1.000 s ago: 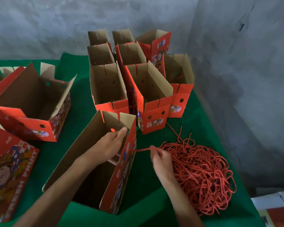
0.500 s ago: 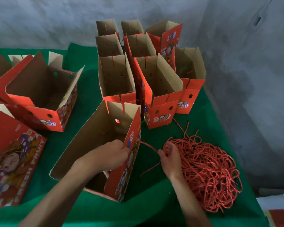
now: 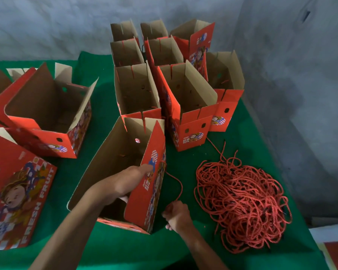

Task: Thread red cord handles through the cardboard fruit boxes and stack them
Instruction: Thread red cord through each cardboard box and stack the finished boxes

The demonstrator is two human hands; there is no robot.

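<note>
Left hand [image 3: 125, 184] grips right wall of open box [image 3: 144, 191] at bench [image 3: 183, 166] front; right hand [image 3: 177, 213] curled, pinching red cord [image 3: 177, 184] running to box side; cord pile [image 3: 240, 203] just right.

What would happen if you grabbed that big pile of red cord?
The cord pile would probably flop and dangle, since its strands lie in loose curls. It looks tangled, so several pieces might lift together. It likely would not roll.
</note>
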